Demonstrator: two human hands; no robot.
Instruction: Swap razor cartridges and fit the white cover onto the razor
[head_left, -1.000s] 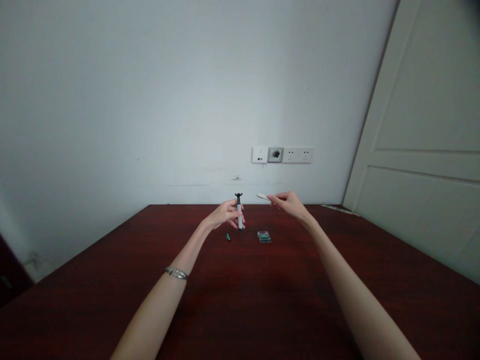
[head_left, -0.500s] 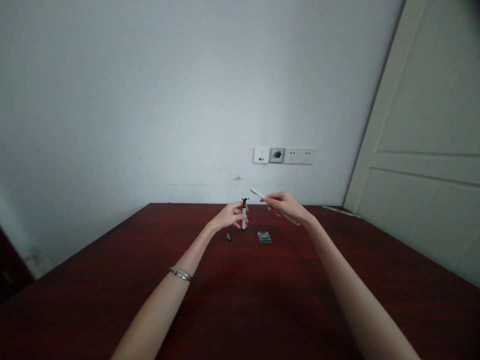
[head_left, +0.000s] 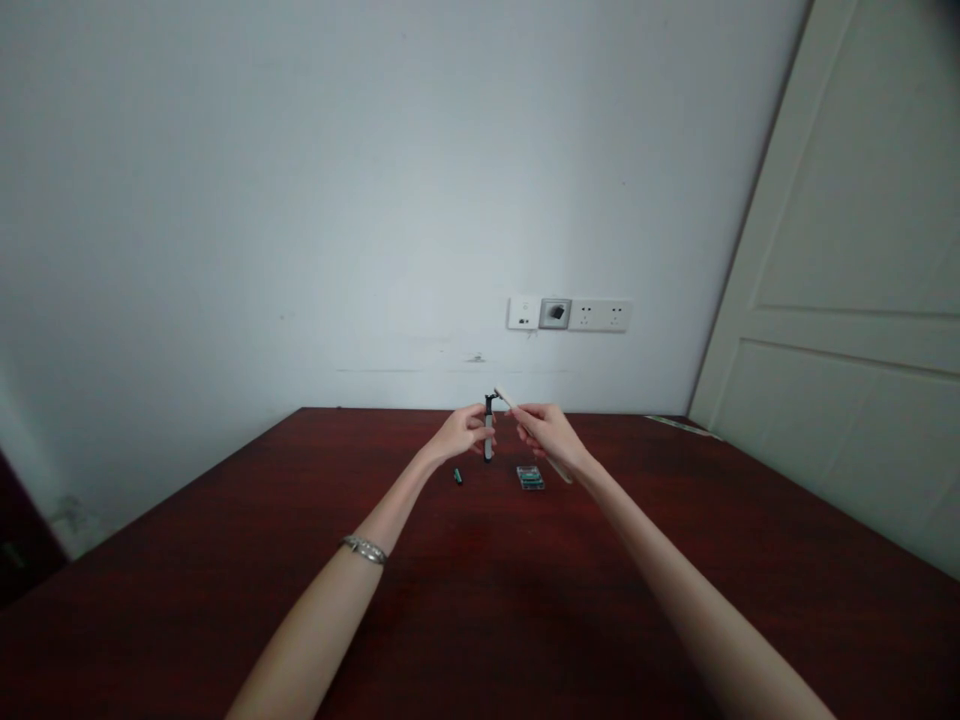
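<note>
My left hand [head_left: 463, 433] is closed round a grey and black razor handle [head_left: 488, 432], held upright with its forked black top bare of a blade head. My right hand [head_left: 551, 436] grips a slim white toothbrush [head_left: 506, 398], slanting up to the left. Its head end meets or nearly meets the razor's top; contact is too small to tell. Below my left hand, a small green and black razor cartridge [head_left: 458, 477] lies on the table. A clear case [head_left: 530, 478] with green contents rests below my right hand.
The dark red wooden table [head_left: 480, 590] reaches back to a pale wall with sockets [head_left: 599, 315]. A thin pale strip [head_left: 682, 427] lies at the far right edge, near a cream door [head_left: 847, 300].
My right hand has moved left and slightly down, bringing the toothbrush's head end to the razor's top. My left hand holds the razor in nearly the same place.
</note>
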